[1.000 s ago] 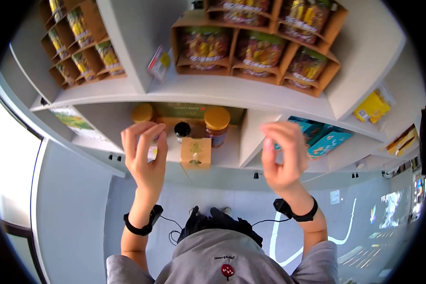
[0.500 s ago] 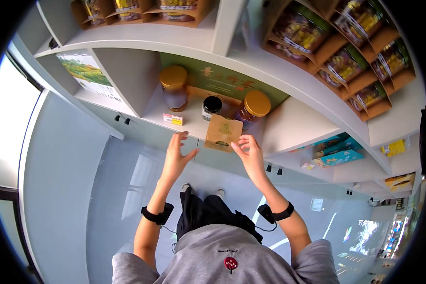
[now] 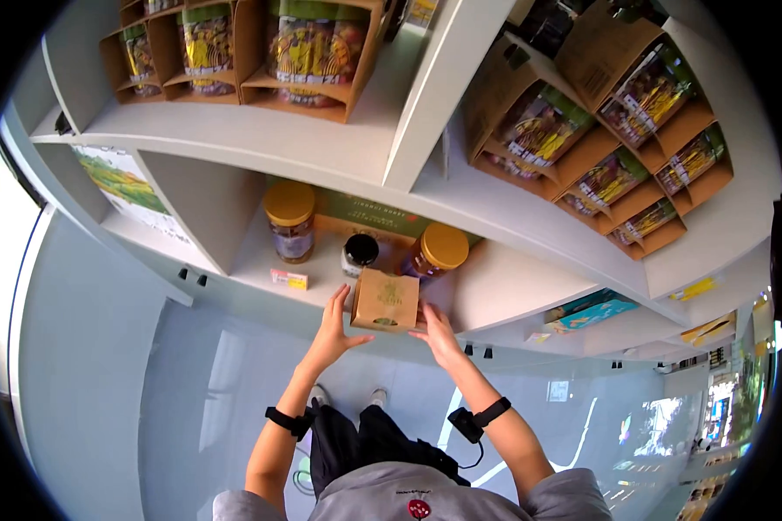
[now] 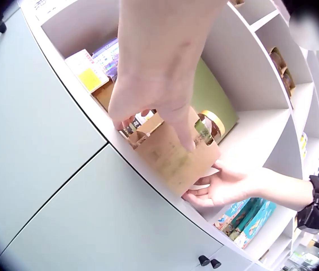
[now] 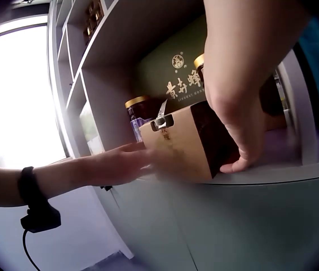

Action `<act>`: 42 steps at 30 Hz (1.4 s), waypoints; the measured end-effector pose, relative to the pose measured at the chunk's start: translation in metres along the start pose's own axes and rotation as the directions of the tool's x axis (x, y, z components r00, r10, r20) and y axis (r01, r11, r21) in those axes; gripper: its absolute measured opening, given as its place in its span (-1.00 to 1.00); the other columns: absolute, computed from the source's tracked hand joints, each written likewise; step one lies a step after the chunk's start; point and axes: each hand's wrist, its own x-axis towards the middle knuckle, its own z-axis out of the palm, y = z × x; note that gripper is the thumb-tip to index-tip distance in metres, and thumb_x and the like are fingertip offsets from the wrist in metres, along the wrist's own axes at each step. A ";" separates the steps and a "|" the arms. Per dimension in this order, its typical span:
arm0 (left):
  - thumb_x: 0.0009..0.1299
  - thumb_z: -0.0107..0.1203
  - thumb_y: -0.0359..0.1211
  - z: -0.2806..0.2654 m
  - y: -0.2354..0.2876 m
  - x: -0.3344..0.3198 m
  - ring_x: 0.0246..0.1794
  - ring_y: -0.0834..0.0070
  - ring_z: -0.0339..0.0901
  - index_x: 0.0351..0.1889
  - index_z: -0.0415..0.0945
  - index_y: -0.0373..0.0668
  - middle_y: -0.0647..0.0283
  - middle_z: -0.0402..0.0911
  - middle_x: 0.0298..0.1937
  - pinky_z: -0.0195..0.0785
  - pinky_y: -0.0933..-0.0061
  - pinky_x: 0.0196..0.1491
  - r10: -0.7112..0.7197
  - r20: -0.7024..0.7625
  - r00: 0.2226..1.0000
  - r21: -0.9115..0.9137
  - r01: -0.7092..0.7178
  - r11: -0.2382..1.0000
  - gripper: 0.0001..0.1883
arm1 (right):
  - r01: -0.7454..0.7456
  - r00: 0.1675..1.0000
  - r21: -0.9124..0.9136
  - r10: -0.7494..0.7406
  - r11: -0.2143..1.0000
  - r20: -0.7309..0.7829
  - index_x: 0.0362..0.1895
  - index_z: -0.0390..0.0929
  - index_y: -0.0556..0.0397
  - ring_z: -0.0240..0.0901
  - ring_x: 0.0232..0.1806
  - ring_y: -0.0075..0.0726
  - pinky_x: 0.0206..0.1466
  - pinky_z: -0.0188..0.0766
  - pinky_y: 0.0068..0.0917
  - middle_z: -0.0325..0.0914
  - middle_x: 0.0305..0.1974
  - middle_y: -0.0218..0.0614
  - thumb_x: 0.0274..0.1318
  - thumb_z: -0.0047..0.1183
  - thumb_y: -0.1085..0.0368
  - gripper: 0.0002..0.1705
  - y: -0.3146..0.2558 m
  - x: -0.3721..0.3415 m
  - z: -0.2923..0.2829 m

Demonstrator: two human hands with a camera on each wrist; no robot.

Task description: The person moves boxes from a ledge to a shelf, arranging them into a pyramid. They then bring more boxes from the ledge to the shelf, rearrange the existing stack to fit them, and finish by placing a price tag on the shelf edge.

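Observation:
A brown cardboard box [image 3: 386, 300] stands at the front edge of a white shelf, between the two hands. The left hand [image 3: 330, 333] is at its left side, fingers extended and thumb apart; in the left wrist view that hand [image 4: 154, 96] reaches over the box [image 4: 173, 158]. At the box's right side is the right hand [image 3: 439, 335], its fingers fairly straight; the right wrist view has this hand [image 5: 238, 124] close beside the box [image 5: 176, 141]. Whether either hand touches the box is hard to tell.
Behind the box are a black-lidded jar [image 3: 360, 253] and a gold-lidded jar [image 3: 443, 248]. Another gold-lidded jar [image 3: 290, 222] and a price tag [image 3: 288, 279] are on the left. Cartons of jars [image 3: 539, 130] fill the upper shelves.
Both hands have lowered from their raised, bent-finger pose and come to either side of the box, with fingers straighter. The head view has shifted, first nearer the shelf's jars, then slightly sideways.

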 end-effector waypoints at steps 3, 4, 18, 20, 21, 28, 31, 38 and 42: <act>-0.07 0.48 -0.21 0.008 -0.012 0.004 0.37 0.00 0.06 0.39 -0.08 -0.29 -0.10 0.02 0.40 0.04 0.15 0.36 0.028 -0.007 1.000 0.016 -0.028 0.999 0.14 | -0.045 0.993 0.038 0.041 0.998 0.109 0.16 0.29 0.04 0.45 -0.05 -0.35 0.02 0.42 -0.19 0.46 -0.03 -0.30 0.37 -0.29 -0.08 -0.48 0.013 0.012 -0.003; -0.07 0.48 -0.21 0.011 -0.012 0.005 0.37 0.00 0.06 0.39 -0.08 -0.29 -0.10 0.03 0.40 0.04 0.14 0.36 0.054 0.000 0.999 0.029 -0.054 0.998 0.14 | -0.084 0.990 0.009 0.083 0.996 0.118 0.16 0.28 0.03 0.44 -0.03 -0.33 0.03 0.42 -0.17 0.45 -0.01 -0.28 0.38 -0.34 -0.08 -0.48 0.015 0.014 -0.006; 0.01 0.46 -0.31 0.001 0.009 -0.038 0.22 0.34 0.32 0.29 0.17 -0.28 0.12 0.40 0.16 0.13 0.31 0.28 -0.155 0.117 0.981 -0.415 0.190 0.890 -0.10 | 0.265 0.959 -0.196 -0.280 0.944 -0.051 -0.12 0.34 0.17 0.46 -0.11 -0.19 -0.08 0.42 -0.27 0.45 -0.21 -0.12 0.37 -0.18 0.15 -0.70 0.040 -0.023 0.029; 0.01 0.46 -0.33 -0.019 0.030 -0.042 0.17 0.42 0.36 0.27 0.20 -0.27 0.17 0.45 0.11 0.17 0.35 0.24 -0.154 0.106 0.982 -0.438 0.185 0.880 -0.13 | 0.281 0.958 -0.083 -0.276 0.956 0.076 -0.13 0.30 0.15 0.47 -0.12 -0.25 -0.08 0.46 -0.31 0.47 -0.23 -0.15 0.34 -0.11 0.19 -0.74 0.013 -0.055 0.033; 0.01 0.45 -0.38 -0.027 0.029 -0.044 0.18 0.43 0.35 0.28 0.20 -0.27 0.20 0.44 0.14 0.21 0.35 0.22 -0.146 0.122 0.982 -0.477 0.188 0.859 -0.14 | 0.284 0.951 -0.025 -0.278 0.959 0.135 -0.13 0.28 0.14 0.47 -0.13 -0.28 -0.08 0.48 -0.32 0.47 -0.23 -0.17 0.32 -0.07 0.21 -0.75 0.001 -0.068 0.032; 0.26 0.26 -0.32 -0.065 0.052 -0.055 0.25 0.44 0.29 0.32 0.16 -0.26 0.24 0.37 0.23 0.19 0.34 0.25 -0.195 0.113 0.974 -0.772 0.209 0.600 -0.30 | 0.220 0.885 0.190 -0.277 0.957 0.374 -0.11 0.16 0.08 0.55 -0.23 -0.27 -0.18 0.61 -0.24 0.49 -0.27 -0.16 0.34 -0.12 0.21 -0.75 -0.061 -0.111 0.036; 0.41 0.07 -0.23 -0.075 0.103 -0.041 0.25 0.44 0.30 0.33 0.17 -0.21 0.23 0.35 0.26 0.20 0.33 0.25 -0.306 0.103 0.946 -0.812 0.258 0.524 -0.43 | 0.165 0.825 0.265 -0.280 0.950 0.490 -0.13 0.20 0.06 0.56 -0.26 -0.26 -0.22 0.59 -0.28 0.48 -0.27 -0.22 0.38 -0.20 0.12 -0.74 -0.085 -0.119 0.041; 0.46 -0.03 -0.21 -0.076 0.113 -0.042 0.12 0.42 0.43 0.25 0.26 -0.23 0.20 0.40 0.21 0.36 0.30 0.17 -0.294 0.206 0.933 -0.943 0.270 0.194 -0.53 | 0.286 0.792 0.109 -0.299 0.952 0.532 -0.13 0.28 0.02 0.47 -0.11 -0.44 -0.15 0.46 -0.36 0.48 -0.14 -0.28 0.39 -0.25 0.09 -0.73 -0.114 -0.135 0.038; 0.48 -0.07 -0.23 -0.074 0.118 -0.041 0.10 0.39 0.45 0.24 0.28 -0.25 0.15 0.42 0.21 0.38 0.27 0.17 -0.315 0.253 0.915 -0.943 0.306 0.131 -0.56 | 0.494 0.662 0.117 -0.460 0.862 0.591 0.22 0.15 0.01 0.28 0.18 -0.26 0.12 0.32 -0.26 0.32 0.12 -0.16 0.20 0.01 -0.10 -0.34 -0.121 -0.144 0.031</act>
